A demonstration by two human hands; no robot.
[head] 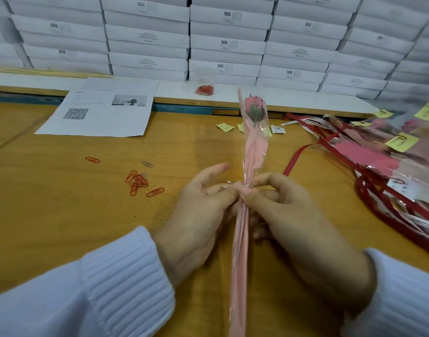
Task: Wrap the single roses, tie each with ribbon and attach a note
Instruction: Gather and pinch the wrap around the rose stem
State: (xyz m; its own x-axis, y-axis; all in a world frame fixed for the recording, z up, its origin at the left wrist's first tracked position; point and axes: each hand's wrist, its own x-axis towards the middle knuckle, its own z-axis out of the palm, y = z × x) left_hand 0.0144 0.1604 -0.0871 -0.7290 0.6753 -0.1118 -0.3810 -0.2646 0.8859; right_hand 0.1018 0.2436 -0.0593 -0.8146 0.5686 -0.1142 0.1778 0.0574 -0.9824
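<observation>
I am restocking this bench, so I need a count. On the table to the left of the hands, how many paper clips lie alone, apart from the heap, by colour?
Orange clips: 2
Silver clip: 1
Total: 3
The heap is too tangled to count.

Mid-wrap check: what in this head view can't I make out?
- Head view: the neck of the wrapped rose, covered by the left hand and right hand pinching it; whether it is tied cannot be told.
- Head view: the wrap's lower end, cut off by the bottom edge.
- Head view: finished roses at right, blurred and cut by the right edge; their yellow notes unreadable.
</observation>
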